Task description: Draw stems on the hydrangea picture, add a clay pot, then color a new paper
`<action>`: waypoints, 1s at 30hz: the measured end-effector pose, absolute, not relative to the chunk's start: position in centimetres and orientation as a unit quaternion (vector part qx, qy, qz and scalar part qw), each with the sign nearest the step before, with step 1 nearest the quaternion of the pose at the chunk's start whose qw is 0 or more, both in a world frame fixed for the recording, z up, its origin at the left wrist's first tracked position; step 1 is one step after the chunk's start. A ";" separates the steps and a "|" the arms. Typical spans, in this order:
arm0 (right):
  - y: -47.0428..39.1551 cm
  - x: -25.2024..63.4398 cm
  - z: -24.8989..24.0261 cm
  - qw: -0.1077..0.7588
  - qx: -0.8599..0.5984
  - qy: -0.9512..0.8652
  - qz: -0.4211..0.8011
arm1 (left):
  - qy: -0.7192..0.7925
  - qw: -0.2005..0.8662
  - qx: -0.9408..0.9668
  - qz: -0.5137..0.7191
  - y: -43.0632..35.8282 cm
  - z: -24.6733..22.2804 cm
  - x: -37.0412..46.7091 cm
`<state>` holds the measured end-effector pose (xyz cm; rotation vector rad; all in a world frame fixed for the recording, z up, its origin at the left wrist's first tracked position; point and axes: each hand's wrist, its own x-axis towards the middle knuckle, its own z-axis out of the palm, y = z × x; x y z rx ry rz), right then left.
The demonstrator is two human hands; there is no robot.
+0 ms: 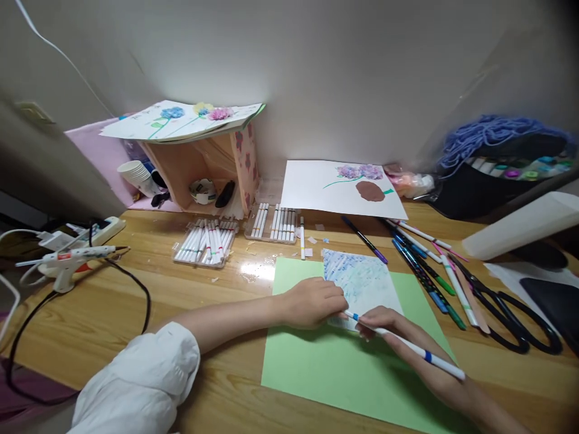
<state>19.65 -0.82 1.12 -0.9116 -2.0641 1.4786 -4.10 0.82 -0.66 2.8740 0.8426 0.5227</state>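
Note:
My right hand [384, 325] is closed around a white marker with blue bands [407, 342], its back end pointing to the lower right. The fingers of my left hand [314, 303] are curled closed at the marker's front end; what lies inside them is partly hidden. Under both hands lies a white paper [362, 277] with blue and pale green dabs, densest at its upper left. That paper rests on a larger green sheet [307, 361].
Two clear cases of markers [205, 241] and a loose marker [303, 238] lie behind. Black scissors [511, 313] and several pens [418, 274] are on the right. A flower drawing [316, 187] is behind. A glue gun [67, 262] with a black cable stands left.

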 end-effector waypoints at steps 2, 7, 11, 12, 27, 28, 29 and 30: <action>-1.2 19.7 0.8 0.223 -0.309 -0.766 0.518 | 0.264 0.065 0.947 0.174 0.5 -0.6 -4.0; -1.3 19.8 0.4 0.235 -0.306 -0.792 0.474 | 0.277 0.133 0.939 0.156 0.0 -0.5 -3.9; -0.8 19.7 0.0 0.321 -0.342 -0.786 0.403 | 0.363 0.272 0.858 0.240 -0.5 0.3 -3.5; -0.6 19.6 -0.1 0.347 -0.367 -0.779 0.371 | 0.393 0.314 0.819 0.274 -0.7 0.6 -3.3; 1.3 16.9 0.0 0.424 -0.428 -0.583 0.545 | 0.457 0.518 0.676 0.256 -1.1 1.2 -2.5; 1.3 17.0 0.1 0.409 -0.419 -0.575 0.571 | 0.455 0.473 0.720 0.224 -1.3 1.4 -2.5; 1.2 17.1 0.2 0.373 -0.409 -0.585 0.593 | 0.450 0.424 0.763 0.186 -1.5 1.6 -2.5; 1.1 17.2 0.3 0.328 -0.399 -0.604 0.607 | 0.441 0.381 0.798 0.151 -1.8 1.7 -2.5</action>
